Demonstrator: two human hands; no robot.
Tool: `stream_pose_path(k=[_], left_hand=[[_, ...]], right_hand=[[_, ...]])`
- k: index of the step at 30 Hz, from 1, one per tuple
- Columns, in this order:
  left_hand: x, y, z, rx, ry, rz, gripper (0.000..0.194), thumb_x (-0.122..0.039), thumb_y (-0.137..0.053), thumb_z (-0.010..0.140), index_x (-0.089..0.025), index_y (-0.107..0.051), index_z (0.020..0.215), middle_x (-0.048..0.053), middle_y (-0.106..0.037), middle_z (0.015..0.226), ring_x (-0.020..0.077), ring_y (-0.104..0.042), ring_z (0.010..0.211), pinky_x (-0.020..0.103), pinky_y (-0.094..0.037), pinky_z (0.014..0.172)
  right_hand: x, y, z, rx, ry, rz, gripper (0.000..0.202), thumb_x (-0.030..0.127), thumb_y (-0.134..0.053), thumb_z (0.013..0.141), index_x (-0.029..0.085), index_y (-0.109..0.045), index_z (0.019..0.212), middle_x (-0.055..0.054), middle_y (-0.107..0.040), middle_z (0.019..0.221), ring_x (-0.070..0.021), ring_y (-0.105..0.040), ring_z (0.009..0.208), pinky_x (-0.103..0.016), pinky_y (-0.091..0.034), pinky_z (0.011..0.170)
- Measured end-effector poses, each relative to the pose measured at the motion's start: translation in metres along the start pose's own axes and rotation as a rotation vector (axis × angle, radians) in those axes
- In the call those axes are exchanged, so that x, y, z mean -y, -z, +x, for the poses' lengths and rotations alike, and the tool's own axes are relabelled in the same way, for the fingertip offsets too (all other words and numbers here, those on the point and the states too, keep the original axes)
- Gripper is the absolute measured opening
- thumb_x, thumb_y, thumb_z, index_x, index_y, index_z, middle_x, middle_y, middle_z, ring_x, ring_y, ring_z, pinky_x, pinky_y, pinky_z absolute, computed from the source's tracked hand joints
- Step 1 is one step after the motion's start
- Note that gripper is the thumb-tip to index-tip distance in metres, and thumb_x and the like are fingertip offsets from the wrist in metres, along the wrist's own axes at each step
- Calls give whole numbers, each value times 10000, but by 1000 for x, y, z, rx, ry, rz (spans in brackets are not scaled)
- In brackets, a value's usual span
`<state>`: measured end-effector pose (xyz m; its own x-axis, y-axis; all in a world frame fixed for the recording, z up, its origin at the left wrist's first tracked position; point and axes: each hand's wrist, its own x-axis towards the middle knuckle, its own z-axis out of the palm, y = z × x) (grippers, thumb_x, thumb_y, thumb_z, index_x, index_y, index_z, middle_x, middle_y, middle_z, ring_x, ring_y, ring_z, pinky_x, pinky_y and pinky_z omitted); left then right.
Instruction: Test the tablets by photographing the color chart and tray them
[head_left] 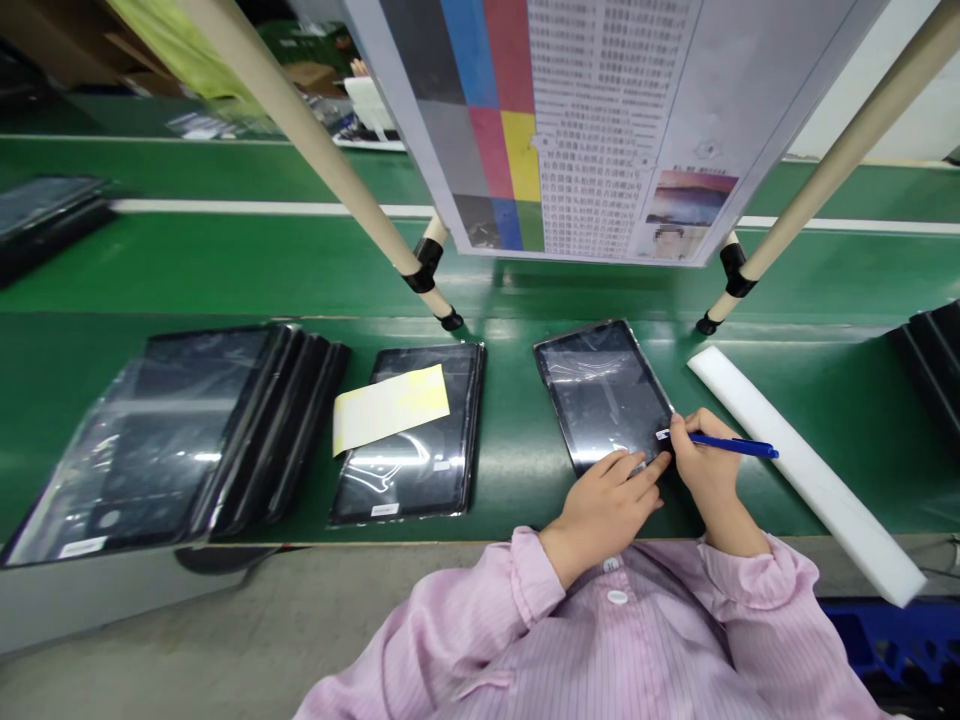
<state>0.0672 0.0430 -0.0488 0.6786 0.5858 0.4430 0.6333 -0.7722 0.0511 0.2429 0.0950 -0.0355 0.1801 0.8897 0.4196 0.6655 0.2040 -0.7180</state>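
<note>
In front of me a tablet (600,390) in clear film lies slightly turned on the green bench. My left hand (611,505) rests on its near edge with the fingers stretched out. Wrapped round a blue pen (735,445), my right hand (709,465) is at the tablet's right edge. The pen's tip is by a small white label (661,435) on the screen's lower right. To the left, another wrapped tablet (409,480) carries a yellow and white paper slip (390,408).
Several wrapped tablets (187,430) lean in a stack at the left. A long white foam bar (810,480) lies at the right, overhanging the front edge. Beige poles (322,150) hold a printed chart (600,130) above the bench. More dark devices (934,370) sit far right.
</note>
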Motion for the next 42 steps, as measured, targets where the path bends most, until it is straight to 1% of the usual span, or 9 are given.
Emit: stream_pose_path(k=[2, 7, 12, 18, 25, 31, 36, 38, 42], left_hand=[[0, 1, 0, 11, -1, -1, 239, -317, -575, 1065, -199, -782, 1068, 30, -673, 1470, 220, -662, 1215, 401, -523, 1062], [0, 2, 0, -13, 6, 1, 252, -322, -568, 1068, -197, -786, 1044, 9, -688, 1450, 213, -668, 1200, 392, -530, 1057], [0, 2, 1, 38, 2, -7, 233, -316, -582, 1061, -198, -782, 1084, 29, -662, 1484, 221, -655, 1232, 407, -524, 1064], [0, 2, 1, -11, 4, 13, 275, -334, -557, 1075, -199, -793, 1042, -8, -696, 1440, 214, -677, 1192, 384, -531, 1057], [0, 2, 1, 20, 0, 5, 259, -328, -563, 1071, -196, -786, 1064, 21, -673, 1470, 220, -667, 1214, 399, -523, 1060], [0, 2, 0, 12, -1, -1, 260, -319, -560, 1071, -189, -785, 1069, 32, -683, 1456, 223, -670, 1212, 395, -524, 1061], [0, 1, -1, 71, -8, -14, 230, -316, -589, 1057, -195, -777, 1112, 56, -652, 1494, 234, -652, 1253, 416, -518, 1068], [0, 1, 0, 63, -8, -13, 225, -317, -594, 1054, -198, -779, 1101, 52, -655, 1491, 233, -653, 1247, 415, -521, 1065], [0, 2, 1, 8, 2, -1, 250, -316, -566, 1068, -198, -786, 1056, 23, -674, 1469, 222, -670, 1212, 395, -530, 1055]], right_hand=[[0, 0, 0, -1, -5, -3, 413, 343, -598, 917, 219, -410, 570, 27, -519, 534, -117, -448, 500, -299, -328, 564], [-1, 1, 1, 18, -13, 6, 411, 318, -594, 899, 221, -381, 562, 30, -501, 527, -112, -429, 497, -296, -326, 554], [-2, 1, 1, 31, -25, 21, 411, 321, -600, 904, 221, -387, 567, 29, -513, 541, -112, -440, 503, -295, -339, 552], [-1, 1, 1, 17, -29, 33, 412, 312, -613, 890, 216, -391, 556, 34, -495, 527, -107, -433, 501, -296, -332, 556], [3, -1, -2, -40, -57, 81, 416, 336, -599, 926, 223, -386, 586, 40, -480, 533, -109, -461, 506, -285, -389, 558], [0, -2, -3, -34, -43, 63, 418, 322, -609, 912, 223, -382, 575, 44, -445, 527, -111, -425, 506, -298, -348, 563], [-2, -1, -2, -37, -40, 49, 420, 342, -601, 924, 226, -375, 591, 45, -441, 532, -113, -419, 511, -299, -346, 571], [-2, -1, -2, -36, -35, 46, 422, 341, -597, 920, 226, -367, 586, 45, -433, 527, -112, -411, 506, -299, -337, 566], [0, 0, -1, -21, -24, 47, 420, 327, -585, 910, 227, -354, 574, 45, -426, 518, -109, -412, 493, -295, -341, 554]])
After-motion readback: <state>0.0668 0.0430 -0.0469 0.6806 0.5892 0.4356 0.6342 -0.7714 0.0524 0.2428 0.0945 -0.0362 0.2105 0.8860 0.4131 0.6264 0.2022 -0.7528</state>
